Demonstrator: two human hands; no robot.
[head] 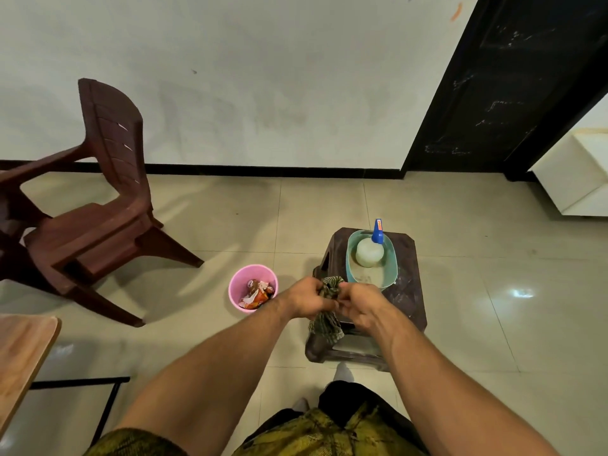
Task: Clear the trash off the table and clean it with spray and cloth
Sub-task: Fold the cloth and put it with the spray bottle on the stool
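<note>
A: Where did things stand?
B: The stool (407, 261) was on the floor (493, 330), a tub (373, 278) toward its far edge, the bottle (370, 255) upright inside. The bin (234, 296), holding wrappers (256, 292), stood just left of it.
A: The cloth (325, 325)?
B: Above the stool's near left corner, its top bunched between left hand (306, 299) and right hand (360, 306), both curled round it, tail hanging.
A: Handling?
B: Likely light, limp; best gathered into a pad.

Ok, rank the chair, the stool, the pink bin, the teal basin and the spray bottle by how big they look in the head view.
1. brown chair
2. dark stool
3. teal basin and pink bin: these look about alike, so they are not ranked against each other
4. spray bottle, the smallest
</note>
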